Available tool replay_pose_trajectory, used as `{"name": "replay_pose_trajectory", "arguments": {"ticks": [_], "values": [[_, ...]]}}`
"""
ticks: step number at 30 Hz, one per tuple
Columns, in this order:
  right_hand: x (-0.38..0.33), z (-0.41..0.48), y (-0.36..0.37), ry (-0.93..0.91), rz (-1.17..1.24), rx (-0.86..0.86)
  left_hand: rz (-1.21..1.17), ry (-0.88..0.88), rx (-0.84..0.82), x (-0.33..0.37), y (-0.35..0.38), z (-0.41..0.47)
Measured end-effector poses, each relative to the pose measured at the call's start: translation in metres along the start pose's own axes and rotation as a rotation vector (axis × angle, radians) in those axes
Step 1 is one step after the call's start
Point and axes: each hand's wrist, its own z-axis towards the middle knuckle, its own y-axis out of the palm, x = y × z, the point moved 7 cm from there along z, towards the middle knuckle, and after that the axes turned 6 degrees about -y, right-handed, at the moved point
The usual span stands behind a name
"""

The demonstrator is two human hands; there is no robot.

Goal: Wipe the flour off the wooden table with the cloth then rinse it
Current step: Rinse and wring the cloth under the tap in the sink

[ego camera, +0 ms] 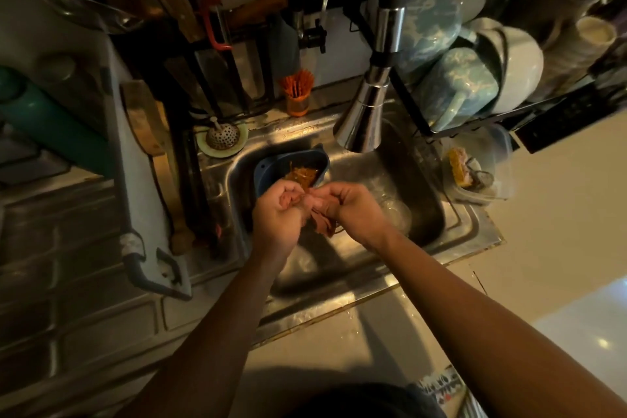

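Both hands meet over the sink (pixel 468 224), bunching the cloth (pixel 324 226) between them. The left hand (pixel 276 214) has its grip closed on the cloth's left end; the right hand (pixel 353 210) pinches the other end. The tap (pixel 364 119) hangs at 1 o'clock, a blue strainer (pixel 271 163) just beyond at 12.

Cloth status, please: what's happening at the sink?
Left hand and right hand both gripping cloth over sink. Faucet above, no water visible. Nothing blocking.
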Motion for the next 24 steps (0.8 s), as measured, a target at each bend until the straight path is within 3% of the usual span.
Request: {"name": "replay_pose_trajectory", "arguments": {"ticks": [5, 9, 11, 18, 20, 24], "values": [[-0.007, -0.007, -0.011, -0.201, -0.682, 0.077, -0.055, -0.155, 0.051, -0.009, 0.013, -0.001], [-0.003, -0.018, -0.01, -0.463, -0.829, 0.157, -0.101, -0.245, 0.024, -0.016, 0.023, -0.003], [0.007, -0.014, -0.016, -0.388, -0.67, 0.08, -0.069, -0.244, 0.024, -0.018, 0.021, -0.002], [0.031, -0.027, -0.026, 0.353, 0.189, -0.044, -0.004, -0.018, 0.15, 0.007, 0.002, 0.007], [0.03, -0.025, -0.02, 0.423, 0.323, -0.063, 0.042, 0.084, 0.118, 0.013, 0.003, 0.004], [0.022, -0.006, -0.017, 0.345, 0.382, -0.017, 0.13, 0.149, 0.065, 0.005, 0.006, -0.002]]}}
